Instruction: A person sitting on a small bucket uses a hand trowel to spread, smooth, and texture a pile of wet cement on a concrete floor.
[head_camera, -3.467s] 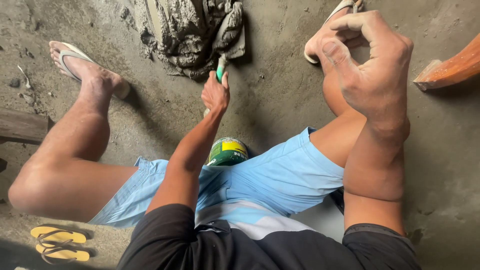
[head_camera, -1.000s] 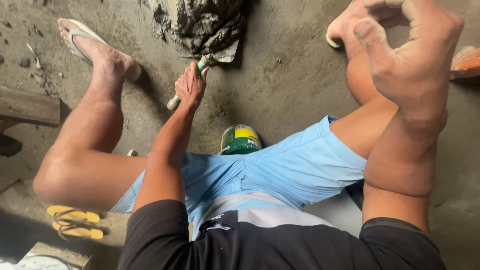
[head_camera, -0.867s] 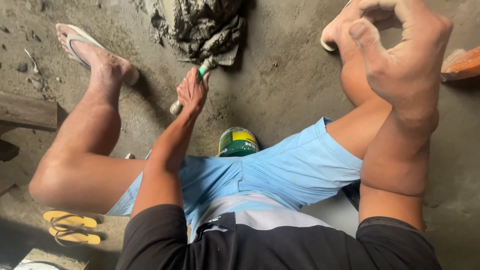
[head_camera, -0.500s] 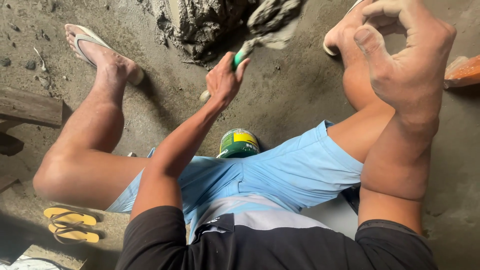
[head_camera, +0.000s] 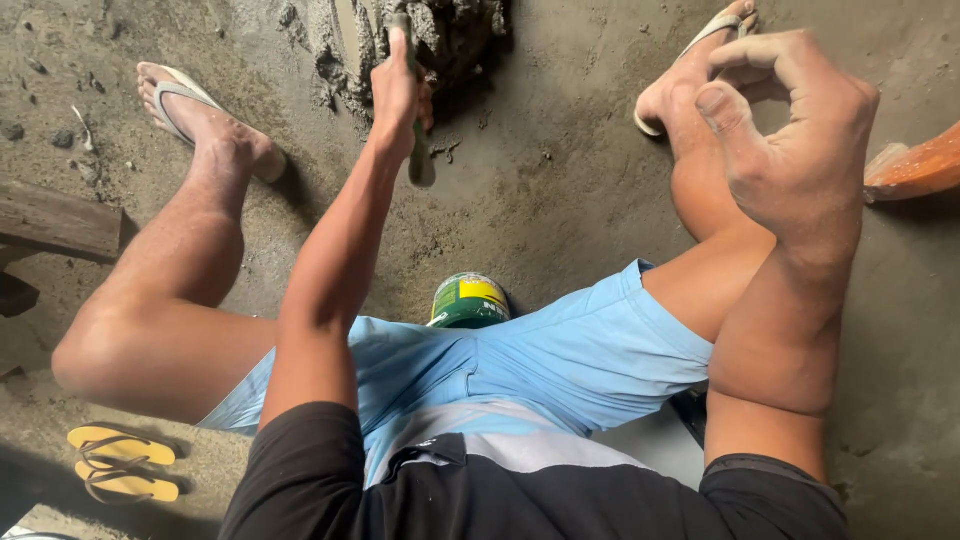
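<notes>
Head view shows me the left hand (head_camera: 398, 95) clenched around the green handle of a trowel (head_camera: 415, 120), arm stretched forward between the knees so the blade end sits in the heap of wet grey mortar (head_camera: 440, 35) on the floor ahead. The blade itself is hidden in the heap. To work the mix well, I would judge it best to keep the wrist firm and dig low into the heap, turning material over rather than skimming the top. The right hand (head_camera: 795, 150) grasps nothing: it hangs loosely curled over the right knee, thumb and forefinger nearly meeting, forearm resting on the thigh. A green and yellow can (head_camera: 468, 300) stands on the floor just before the blue shorts (head_camera: 560, 360).
</notes>
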